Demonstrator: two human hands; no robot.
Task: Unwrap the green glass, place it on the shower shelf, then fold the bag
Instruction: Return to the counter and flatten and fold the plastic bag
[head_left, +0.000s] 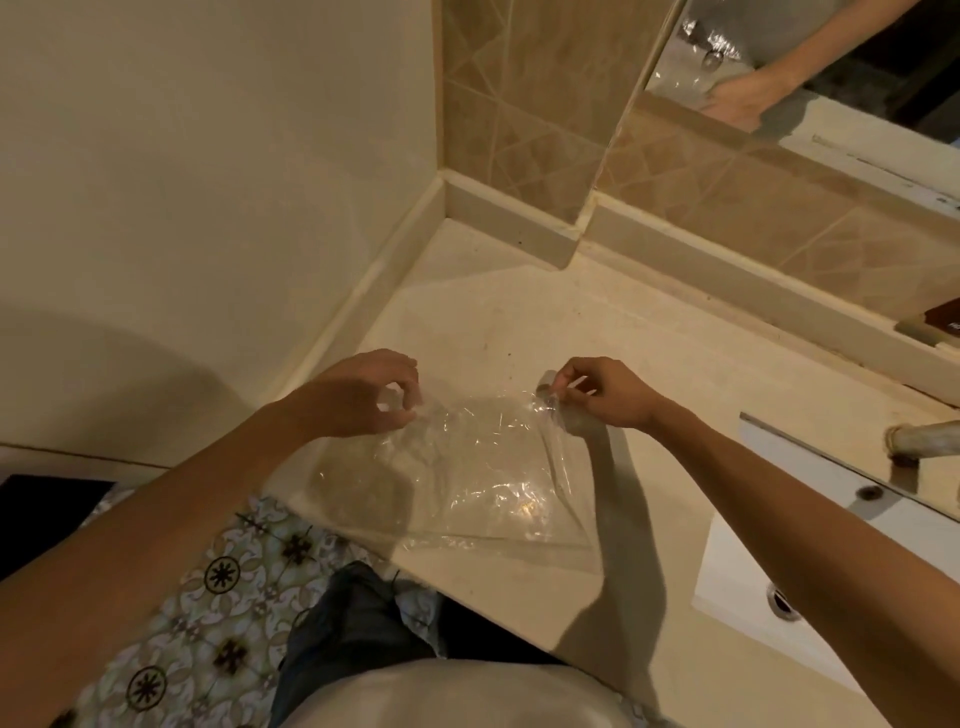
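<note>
Nearby, both hands pinch the bag beside the sink.

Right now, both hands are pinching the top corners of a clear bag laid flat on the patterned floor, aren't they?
Not quite: in the head view the clear bag lies on the pale countertop, not the floor. The left hand and right hand do pinch its top corners.

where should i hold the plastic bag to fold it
Keep to the two far corners, pinched from above, as the left hand and right hand do. The bag lies flat on the counter, so those corners can be drawn toward its near edge.
</note>
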